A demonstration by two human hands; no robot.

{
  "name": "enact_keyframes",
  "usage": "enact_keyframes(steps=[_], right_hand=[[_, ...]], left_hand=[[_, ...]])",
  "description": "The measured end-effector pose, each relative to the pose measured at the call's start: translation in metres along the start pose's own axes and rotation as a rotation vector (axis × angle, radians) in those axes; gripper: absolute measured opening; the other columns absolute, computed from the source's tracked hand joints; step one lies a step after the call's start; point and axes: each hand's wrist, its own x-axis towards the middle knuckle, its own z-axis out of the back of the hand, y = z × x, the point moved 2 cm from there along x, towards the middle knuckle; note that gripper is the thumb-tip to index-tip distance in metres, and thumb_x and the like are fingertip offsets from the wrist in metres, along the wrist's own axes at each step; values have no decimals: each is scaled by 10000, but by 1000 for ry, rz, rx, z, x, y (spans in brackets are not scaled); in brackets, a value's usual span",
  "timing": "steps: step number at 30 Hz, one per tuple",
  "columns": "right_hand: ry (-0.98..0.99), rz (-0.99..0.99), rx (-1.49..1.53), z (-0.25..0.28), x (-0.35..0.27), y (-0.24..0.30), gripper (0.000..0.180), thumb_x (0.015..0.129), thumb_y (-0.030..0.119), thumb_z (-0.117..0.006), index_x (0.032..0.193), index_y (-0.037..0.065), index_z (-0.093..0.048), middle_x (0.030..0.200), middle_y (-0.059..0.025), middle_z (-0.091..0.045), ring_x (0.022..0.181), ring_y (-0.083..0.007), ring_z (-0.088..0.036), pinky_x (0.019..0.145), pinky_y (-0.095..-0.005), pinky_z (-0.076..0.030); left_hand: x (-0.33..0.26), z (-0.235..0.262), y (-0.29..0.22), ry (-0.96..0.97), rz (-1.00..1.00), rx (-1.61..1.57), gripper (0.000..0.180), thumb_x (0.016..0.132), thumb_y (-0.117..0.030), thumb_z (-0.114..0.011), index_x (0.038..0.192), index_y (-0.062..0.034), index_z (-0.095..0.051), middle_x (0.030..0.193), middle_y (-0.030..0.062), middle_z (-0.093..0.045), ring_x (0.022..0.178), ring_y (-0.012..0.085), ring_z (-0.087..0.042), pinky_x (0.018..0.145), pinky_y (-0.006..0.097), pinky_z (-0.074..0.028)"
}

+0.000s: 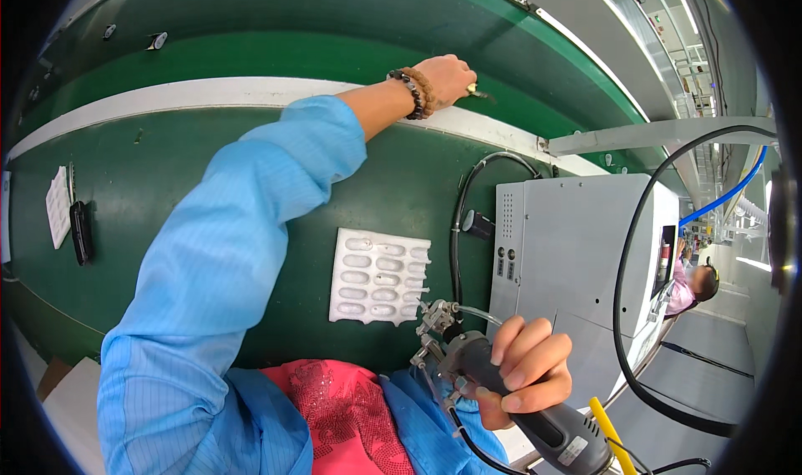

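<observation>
Dark-green desk (184, 174) carries a white molded tray (373, 281) left of a grey boxy machine (576, 241). Beyond, over the green conveyor belt (276, 57), the left hand (445, 78) pinches a small yellowish part (473, 89); the right hand (530, 366) wraps its fingers around a grey handheld tool (480, 363) near the tray.

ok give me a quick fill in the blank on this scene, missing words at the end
1. The grey handheld tool is gripped by the ____ hand.
2. The left hand has beaded ____ around its wrist.
3. The white tray lies on a work surface coloured dark ____.

Missing words: right; bracelets; green.
</observation>
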Motion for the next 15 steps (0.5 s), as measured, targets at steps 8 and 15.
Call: enact_keyframes(steps=[8,15], right_hand=[[128,-15,99,4,-3,-2,223,711,-34,-841,813,34,-654,917,-114,-577,716,-190,-576,538,-267,-520],[288,0,130,11,-4,-2,417,795,207,-852,957,-24,-545,723,-100,-608,520,-191,-608,439,-294,-496]], left_hand=[[-141,76,-79,-118,-1,-372,264,982,-215,-575,1152,-18,-622,985,183,-642,931,368,-597,841,432,-490],[-237,103,-128,-65,-47,-343,221,888,-152,-673,1078,-42,-645,978,84,-660,960,284,-609,852,400,-477]])
